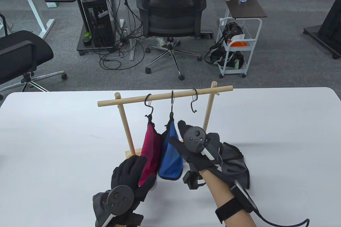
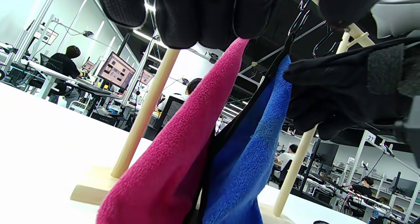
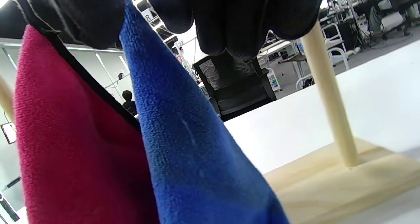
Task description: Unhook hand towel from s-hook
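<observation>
A wooden rack (image 1: 165, 95) carries three black S-hooks. The left hook (image 1: 149, 104) holds a magenta towel (image 1: 150, 147). The middle hook (image 1: 172, 104) holds a blue towel (image 1: 170, 157). The right hook (image 1: 194, 102) is bare. My left hand (image 1: 138, 165) grips the magenta towel's lower part; in the left wrist view the towel (image 2: 177, 145) runs up into my fingers (image 2: 197, 17). My right hand (image 1: 179, 135) holds the blue towel's upper right side; in the right wrist view the towel (image 3: 190, 135) passes between thumb and fingers (image 3: 229, 17).
A grey towel (image 1: 235, 163) lies on the white table (image 1: 53, 136) under my right forearm. The rack's right post (image 3: 328, 96) and base (image 3: 344, 184) stand just right of the blue towel. Office chairs and a cart stand beyond the table's far edge.
</observation>
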`<action>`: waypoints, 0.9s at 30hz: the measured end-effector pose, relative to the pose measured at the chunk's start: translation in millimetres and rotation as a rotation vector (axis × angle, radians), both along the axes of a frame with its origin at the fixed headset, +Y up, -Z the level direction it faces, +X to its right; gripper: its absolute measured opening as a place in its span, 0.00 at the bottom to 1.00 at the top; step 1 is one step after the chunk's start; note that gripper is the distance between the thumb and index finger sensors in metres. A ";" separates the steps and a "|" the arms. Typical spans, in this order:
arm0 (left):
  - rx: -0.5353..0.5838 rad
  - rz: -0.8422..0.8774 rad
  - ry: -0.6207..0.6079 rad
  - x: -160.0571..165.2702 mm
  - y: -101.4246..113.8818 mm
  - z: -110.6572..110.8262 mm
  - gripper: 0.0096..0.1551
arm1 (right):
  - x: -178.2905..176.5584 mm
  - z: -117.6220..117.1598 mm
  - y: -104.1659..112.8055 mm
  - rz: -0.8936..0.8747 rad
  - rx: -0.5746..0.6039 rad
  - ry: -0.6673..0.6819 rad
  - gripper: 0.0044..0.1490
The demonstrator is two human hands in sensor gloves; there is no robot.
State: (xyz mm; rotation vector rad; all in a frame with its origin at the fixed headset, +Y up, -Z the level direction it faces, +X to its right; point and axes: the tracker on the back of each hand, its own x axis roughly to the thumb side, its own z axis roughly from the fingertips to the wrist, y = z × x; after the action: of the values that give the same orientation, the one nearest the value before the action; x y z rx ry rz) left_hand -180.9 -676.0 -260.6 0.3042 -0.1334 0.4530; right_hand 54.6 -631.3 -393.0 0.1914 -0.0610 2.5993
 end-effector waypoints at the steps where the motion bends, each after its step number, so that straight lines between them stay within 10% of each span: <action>1: 0.000 0.000 0.000 0.0 0.0 0.0 0.41 | -0.6 -1.2 -0.6 -0.012 -0.006 -0.002 0.46; 11: 0.002 -0.001 0.003 -0.3 -0.1 -0.3 0.41 | -5.0 -11.5 -5.1 -0.158 -0.003 -0.047 0.28; 27: 0.000 -0.002 0.001 -0.1 -0.5 -0.5 0.41 | -4.2 -5.3 1.1 -0.117 0.076 -0.058 0.25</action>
State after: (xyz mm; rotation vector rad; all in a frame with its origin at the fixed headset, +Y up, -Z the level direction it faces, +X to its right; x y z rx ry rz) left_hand -181.0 -676.5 -261.0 0.3040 -0.1331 0.4508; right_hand 50.4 -630.2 -398.3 0.1358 -0.1864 2.4877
